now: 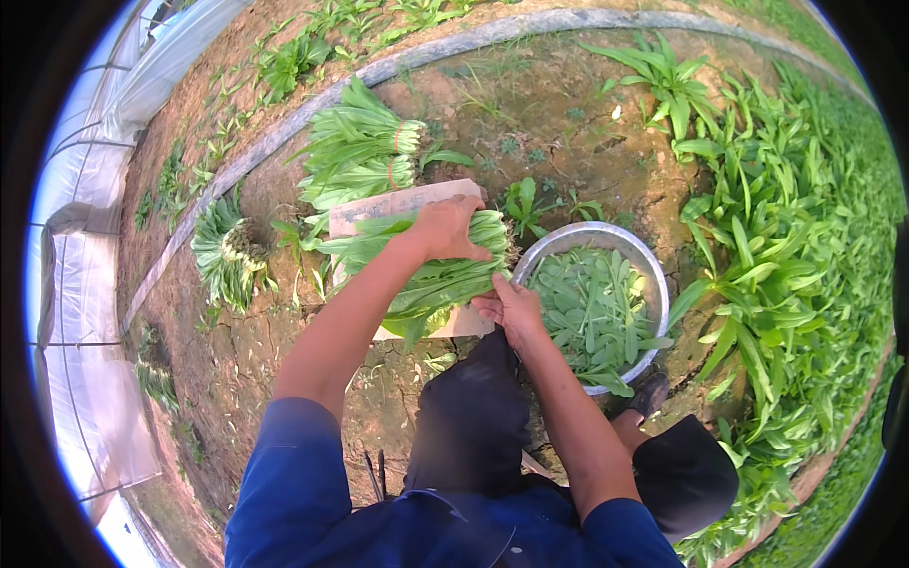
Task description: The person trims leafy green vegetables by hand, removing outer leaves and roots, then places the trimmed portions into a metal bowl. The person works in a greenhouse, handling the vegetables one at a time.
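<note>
A pile of long leafy greens (419, 287) lies on a flat board (348, 224) in front of me, stem ends to the right. Over the top of the pile, my left hand (447, 227) holds it, thumb stretched towards the stems. At the near stem end, my right hand (513, 309) pinches the base of some leaves between thumb and fingers. Just right of this hand stands a round metal basin (664, 284) with loose green leaves (589, 305) in it. Beyond the board lie two bundles of greens (355, 142), tied with red bands.
Another bunch of greens (227, 248) sits on the cracked soil (284, 355) at the left. A dense bed of growing plants (788, 248) fills the right side. A pale flat hose (497, 28) curves across the far ground. Plastic sheeting (85, 284) borders the left.
</note>
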Motion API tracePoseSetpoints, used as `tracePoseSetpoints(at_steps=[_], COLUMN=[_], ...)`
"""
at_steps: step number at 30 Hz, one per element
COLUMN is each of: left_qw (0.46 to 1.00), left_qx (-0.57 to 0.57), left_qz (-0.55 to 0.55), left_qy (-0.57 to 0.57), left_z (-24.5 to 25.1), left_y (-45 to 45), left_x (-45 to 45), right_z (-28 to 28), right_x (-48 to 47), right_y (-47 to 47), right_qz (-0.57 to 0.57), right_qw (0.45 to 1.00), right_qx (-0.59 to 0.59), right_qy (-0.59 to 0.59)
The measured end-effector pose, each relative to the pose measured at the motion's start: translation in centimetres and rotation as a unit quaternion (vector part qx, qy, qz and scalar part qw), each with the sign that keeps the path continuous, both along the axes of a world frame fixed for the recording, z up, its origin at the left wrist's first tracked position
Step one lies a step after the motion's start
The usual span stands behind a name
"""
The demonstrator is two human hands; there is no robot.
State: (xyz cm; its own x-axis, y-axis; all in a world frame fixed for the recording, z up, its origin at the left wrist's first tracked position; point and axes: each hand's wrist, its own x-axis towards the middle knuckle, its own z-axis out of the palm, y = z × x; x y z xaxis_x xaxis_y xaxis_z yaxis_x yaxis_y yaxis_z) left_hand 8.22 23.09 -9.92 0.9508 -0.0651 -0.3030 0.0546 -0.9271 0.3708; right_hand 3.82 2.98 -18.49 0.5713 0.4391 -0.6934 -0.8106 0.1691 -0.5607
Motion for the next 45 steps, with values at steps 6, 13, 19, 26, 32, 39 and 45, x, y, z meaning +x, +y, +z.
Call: tracePoseSetpoints(at_steps=[6,13,19,26,32,39,45], left_qw=[0.970,0.950,0.946,0.938,0.937,0.942,0.945], left_qx=[0.216,0.214,0.179,0.154,0.138,0.122,0.122], left_qz=[0.078,0.160,0.145,0.120,0.101,0.095,0.095], left_qy=[-0.084,-0.160,-0.227,-0.288,-0.303,-0.299,-0.290], left_z=[-0.2,-6.1,-8.6,-9.8,-9.5,-8.7,-8.6], left_y=[-2.5,-3.5,-2.3,-1.3,-1.2,-1.4,-1.4], left_x=[-2.8,-4.7,-5.3,-5.4,-5.4,-5.2,-5.1], right_z=[-0.8,-1.4,-0.8,-2.0,-11.1,-15.3,-14.0], right_x=[0.1,-0.6,0.4,14.9,25.6,29.9,30.7], right_y=[0.3,0.0,-3.2,-18.4,-28.3,-35.4,-36.0], right_qz=[0.024,0.007,0.032,-0.116,-0.046,0.425,0.598], right_qw=[0.988,0.988,0.978,0.903,0.831,0.334,0.209], right_qx=[-0.108,-0.107,-0.094,-0.255,-0.449,-0.749,-0.753], right_qy=[-0.110,-0.111,-0.183,-0.325,-0.325,-0.384,-0.178])
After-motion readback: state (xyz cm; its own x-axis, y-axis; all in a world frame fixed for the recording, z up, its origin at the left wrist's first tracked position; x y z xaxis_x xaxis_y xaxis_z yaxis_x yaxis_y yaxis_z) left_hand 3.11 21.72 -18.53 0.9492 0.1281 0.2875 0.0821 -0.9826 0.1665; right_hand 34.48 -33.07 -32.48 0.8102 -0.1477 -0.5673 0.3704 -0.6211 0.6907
